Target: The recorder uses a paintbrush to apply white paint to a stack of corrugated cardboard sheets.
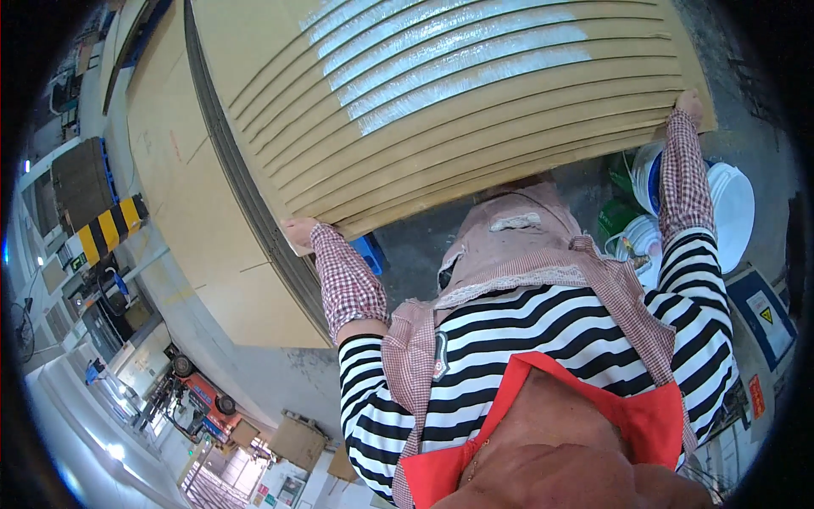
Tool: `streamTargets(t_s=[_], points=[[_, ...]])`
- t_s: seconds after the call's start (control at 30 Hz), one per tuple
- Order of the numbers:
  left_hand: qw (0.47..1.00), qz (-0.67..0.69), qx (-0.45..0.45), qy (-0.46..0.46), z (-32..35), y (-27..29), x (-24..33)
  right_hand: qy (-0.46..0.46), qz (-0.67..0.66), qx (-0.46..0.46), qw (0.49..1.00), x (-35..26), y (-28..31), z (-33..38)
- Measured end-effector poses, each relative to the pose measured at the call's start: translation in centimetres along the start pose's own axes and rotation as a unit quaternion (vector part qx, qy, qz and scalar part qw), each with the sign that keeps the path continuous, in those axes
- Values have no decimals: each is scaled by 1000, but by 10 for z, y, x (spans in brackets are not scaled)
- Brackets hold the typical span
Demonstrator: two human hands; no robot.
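Before me lie brown cardboard sheets (509,110), fanned so that their edges form several overlapping steps. A shiny white, wet-looking coating (462,72) covers the middle of the exposed strips. At the near left corner, my left hand (301,231) is closed on the edge of the sheets. My right hand (691,105) grips the near right corner the same way. Some fingers of both hands are hidden by the cardboard. Checked sleeve covers reach to both wrists.
To the left stands a large stack of cardboard (182,195). White buckets (731,212) and a green container (615,216) sit by my right arm. A blue object (369,253) shows under the near edge. Farther left are a striped barrier (110,229) and an orange vehicle (208,394).
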State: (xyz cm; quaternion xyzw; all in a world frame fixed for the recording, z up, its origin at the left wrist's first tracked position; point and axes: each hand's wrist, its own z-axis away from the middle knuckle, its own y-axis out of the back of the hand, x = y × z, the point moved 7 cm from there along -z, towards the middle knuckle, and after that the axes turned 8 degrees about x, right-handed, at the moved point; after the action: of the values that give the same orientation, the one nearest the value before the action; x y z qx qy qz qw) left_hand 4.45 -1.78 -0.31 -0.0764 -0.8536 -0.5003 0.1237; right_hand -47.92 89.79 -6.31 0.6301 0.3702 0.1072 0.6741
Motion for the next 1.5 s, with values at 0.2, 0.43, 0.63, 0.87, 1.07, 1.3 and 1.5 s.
streamTargets(t_s=[0.2, 0.43, 0.63, 0.87, 1.07, 1.3, 1.5], points=[[953, 277, -52, 109, -14, -3, -23, 83, -346, 5, 935, 6, 13, 3], [989, 125, 29, 75, 1, -10, -14, 45, -169, 105, 979, 13, 15, 15], [997, -4, 47, -60, 2, 8, 17, 47, 34, 111, 992, -3, 17, 21], [997, -26, 36, -69, 7, 6, 17, 58, 0, 83, 995, -3, 7, 22], [949, -192, -43, -248, -1, -29, 16, 83, -19, 54, 995, 0, -6, 20], [947, -65, -115, -293, -5, -57, 0, 271, -84, -99, 954, -15, -32, 0], [993, 80, -81, 37, 3, -51, -24, 130, -341, -216, 906, -13, -45, 11]])
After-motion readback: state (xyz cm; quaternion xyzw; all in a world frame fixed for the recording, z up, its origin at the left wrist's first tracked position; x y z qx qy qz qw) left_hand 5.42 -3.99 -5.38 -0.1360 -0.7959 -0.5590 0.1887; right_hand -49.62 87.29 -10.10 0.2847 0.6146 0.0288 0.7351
